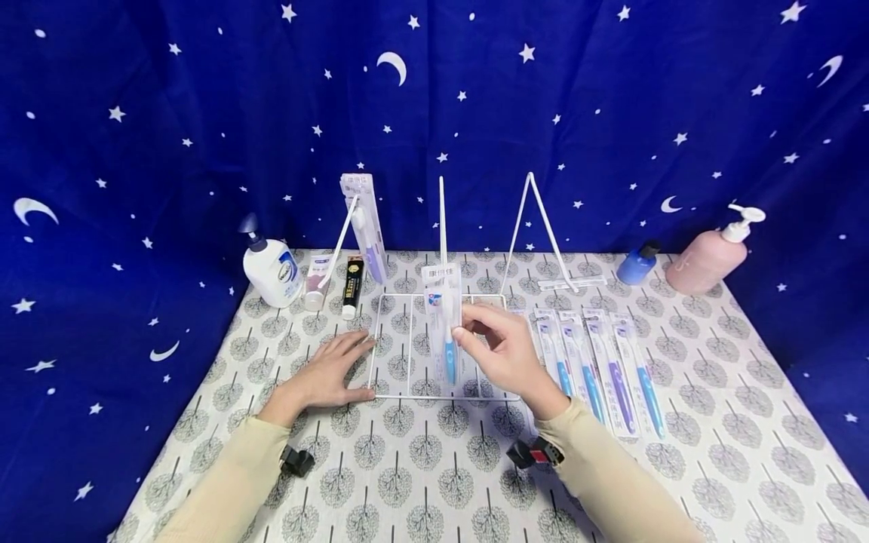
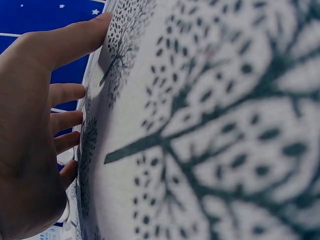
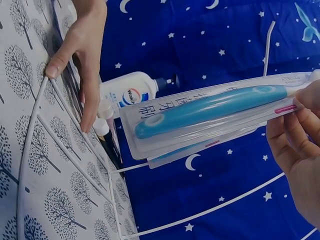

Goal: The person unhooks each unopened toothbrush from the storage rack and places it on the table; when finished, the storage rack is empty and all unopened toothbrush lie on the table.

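While the head view shows the right hand [image 1: 502, 343] pinching one blue-handled, clear-packaged toothbrush [image 1: 450, 362] above the white wire rack [image 1: 434, 397], the outstretched left hand [image 1: 326, 377] touching its frame, I count four packs [image 1: 621, 392] alongside, mostly blurred tree-print cloth [image 2: 225, 125] by left wrist, and, by right, another blue pack [image 3: 180, 151] half hidden.

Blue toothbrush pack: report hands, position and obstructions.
Right hand pinches blue toothbrush pack, held above white wire rack base. Left hand rests at rack's left edge. Second pack close behind; nothing visibly blocking.
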`<action>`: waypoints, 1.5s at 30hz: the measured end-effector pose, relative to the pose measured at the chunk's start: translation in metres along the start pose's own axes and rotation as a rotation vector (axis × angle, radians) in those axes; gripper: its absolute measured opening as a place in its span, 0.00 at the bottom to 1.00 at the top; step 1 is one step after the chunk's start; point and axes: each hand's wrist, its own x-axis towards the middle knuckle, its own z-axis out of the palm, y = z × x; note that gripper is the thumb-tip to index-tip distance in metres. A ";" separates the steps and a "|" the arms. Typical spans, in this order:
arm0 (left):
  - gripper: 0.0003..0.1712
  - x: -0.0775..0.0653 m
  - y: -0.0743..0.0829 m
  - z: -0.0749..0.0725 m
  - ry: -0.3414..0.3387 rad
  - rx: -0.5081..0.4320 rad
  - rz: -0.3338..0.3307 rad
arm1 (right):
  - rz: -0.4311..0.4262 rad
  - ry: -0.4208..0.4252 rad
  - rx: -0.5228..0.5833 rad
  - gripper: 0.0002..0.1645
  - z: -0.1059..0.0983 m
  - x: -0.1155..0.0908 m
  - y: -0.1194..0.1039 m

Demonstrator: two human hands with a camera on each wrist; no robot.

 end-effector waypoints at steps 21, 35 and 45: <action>0.54 -0.002 0.001 -0.002 -0.008 -0.002 -0.012 | -0.102 -0.038 0.060 0.13 0.002 -0.005 -0.028; 0.55 -0.002 0.001 -0.001 -0.016 0.002 -0.015 | -0.175 -0.027 0.160 0.21 -0.015 -0.015 -0.037; 0.54 -0.001 0.001 0.000 -0.011 0.005 -0.011 | -0.207 0.032 0.124 0.17 -0.057 -0.024 -0.053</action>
